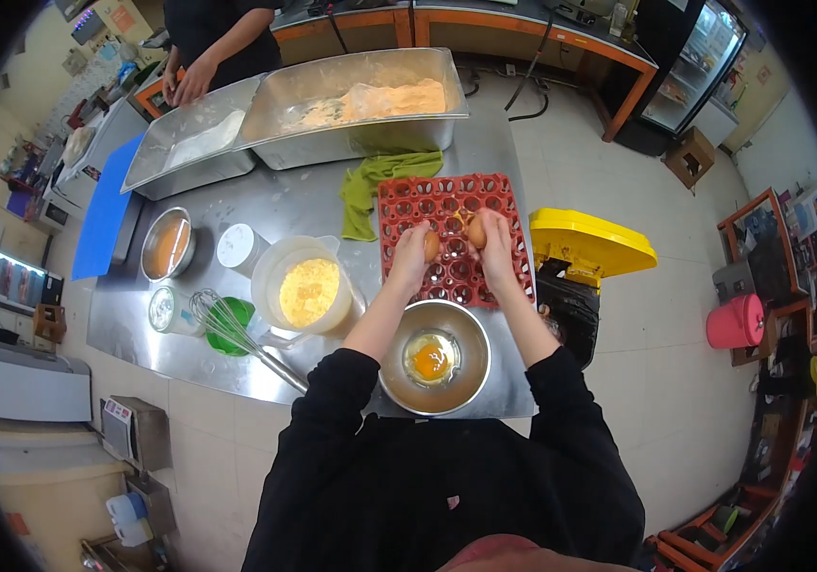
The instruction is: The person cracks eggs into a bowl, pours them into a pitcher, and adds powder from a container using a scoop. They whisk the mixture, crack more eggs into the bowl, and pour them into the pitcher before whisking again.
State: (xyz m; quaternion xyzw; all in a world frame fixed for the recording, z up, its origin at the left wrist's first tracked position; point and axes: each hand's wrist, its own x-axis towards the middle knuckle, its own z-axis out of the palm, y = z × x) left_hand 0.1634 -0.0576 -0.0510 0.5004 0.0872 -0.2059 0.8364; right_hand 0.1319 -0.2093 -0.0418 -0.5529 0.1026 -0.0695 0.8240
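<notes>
Over a red egg tray [406, 208], my left hand [410, 257] is closed around a brown egg [431, 247]. My right hand [497, 250] grips another brown egg [477, 232], a short gap away from the first. Both hands are above the tray's near half, whose cups look mostly dark and hollow. Close to my body, between my forearms, stands a steel mixing bowl [392, 374] with a raw egg [430, 360] in it, the yolk in clear white.
Left of the bowl are a plastic jug [279, 257] of yellow mixture, a whisk [251, 343] and a green container [229, 327]. Steel pans [351, 143] of powder line the far side, near another person [222, 43]. A yellow-lidded bin [589, 243] stands right of the table.
</notes>
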